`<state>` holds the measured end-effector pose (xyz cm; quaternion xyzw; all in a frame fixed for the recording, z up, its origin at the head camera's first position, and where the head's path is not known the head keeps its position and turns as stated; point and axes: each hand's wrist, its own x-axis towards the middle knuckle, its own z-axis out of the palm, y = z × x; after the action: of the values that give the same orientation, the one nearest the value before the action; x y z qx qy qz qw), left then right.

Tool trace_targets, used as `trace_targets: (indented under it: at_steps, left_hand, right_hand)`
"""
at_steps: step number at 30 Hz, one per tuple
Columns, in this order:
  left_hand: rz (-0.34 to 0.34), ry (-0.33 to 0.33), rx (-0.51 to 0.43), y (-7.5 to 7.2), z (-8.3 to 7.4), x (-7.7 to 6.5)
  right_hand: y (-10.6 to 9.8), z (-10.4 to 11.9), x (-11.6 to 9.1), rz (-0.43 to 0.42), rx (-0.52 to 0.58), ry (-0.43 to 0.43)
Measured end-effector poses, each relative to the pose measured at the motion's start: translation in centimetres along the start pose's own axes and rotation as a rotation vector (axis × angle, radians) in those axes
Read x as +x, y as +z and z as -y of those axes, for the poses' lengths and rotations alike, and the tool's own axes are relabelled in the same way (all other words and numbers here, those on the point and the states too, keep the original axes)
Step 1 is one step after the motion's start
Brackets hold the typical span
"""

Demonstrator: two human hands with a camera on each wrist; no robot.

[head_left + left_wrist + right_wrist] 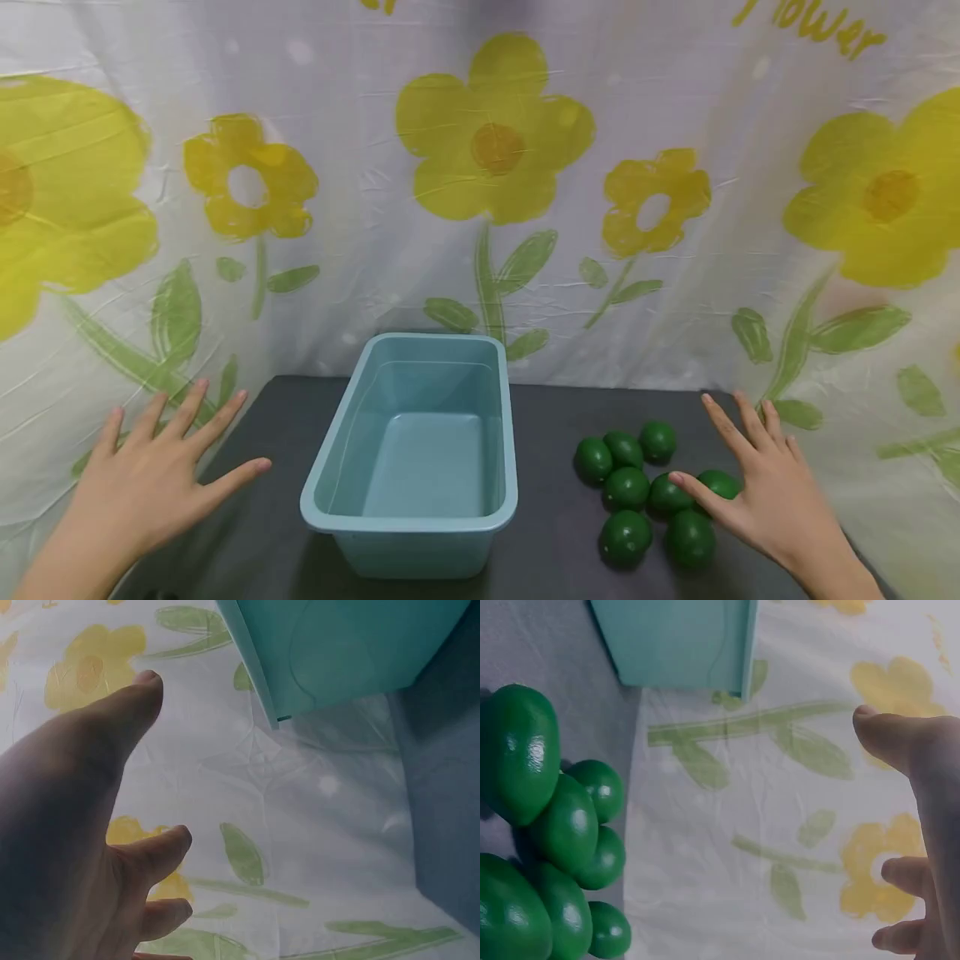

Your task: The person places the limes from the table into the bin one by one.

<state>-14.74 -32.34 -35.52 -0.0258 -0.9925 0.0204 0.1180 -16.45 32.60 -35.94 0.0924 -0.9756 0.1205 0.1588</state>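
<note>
My left hand [153, 479] is held with fingers spread to the left of a light blue plastic tub [411, 524], holding nothing. The tub has a wide rim, and its inside shows only the bare bottom. On the right, my right hand [780, 492] hovers with fingers spread, its thumb overlapping a group of glossy dark green round fruits [626, 488] in the head view. Several of these fruits [519, 754] sit close together on the grey table, seen large in the right wrist view. Part of the group is hidden behind the right hand.
The dark grey table [551, 533] carries the tub and the fruits. A white curtain [352, 250] printed with yellow flowers hangs behind the table and along both sides. The tub's side wall [360, 652] stands upright in the left wrist view.
</note>
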Motion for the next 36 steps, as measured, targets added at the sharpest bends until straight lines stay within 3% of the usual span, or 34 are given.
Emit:
trace_targets:
  at_steps: [6,8,10,14,20,24,28,32,36]
  left_hand:
    - [-0.004,0.007,-0.052,-0.2,0.4,-0.2]
    - [-0.050,0.033,-0.105,0.0,0.3,-0.1]
    - [-0.137,0.083,-0.182,0.4,0.2,-0.1]
    - [-0.255,0.134,-0.375,1.6,-0.7,-0.1]
    - [-0.303,0.001,-0.595,3.9,-3.0,-1.2]
    - [-0.329,-0.087,-0.756,5.3,-4.7,-1.9]
    - [-0.361,-0.109,-0.888,6.5,-6.4,-2.2]
    - [-0.374,-0.048,-0.957,7.4,-8.2,-2.1]
    - [-0.385,0.029,-1.029,7.9,-9.4,-2.1]
  right_hand:
    - [-0.4,-0.9,0.0,-0.067,0.070,0.014]
    - [-0.5,-1.4,-0.1,-0.072,0.101,0.054]
    - [-0.7,-2.1,-0.3,-0.060,0.129,0.109]
    - [-0.8,-3.4,-0.9,-0.009,0.201,0.222]
    - [0.3,-4.7,-2.2,0.156,0.290,0.388]
    - [2.2,-5.2,-3.8,0.181,0.332,0.465]
    - [4.1,-4.9,-5.1,0.186,0.376,0.552]
    - [6.2,-4.2,-6.2,0.091,0.347,0.564]
    - [8.2,-3.5,-7.5,-0.090,0.302,0.527]
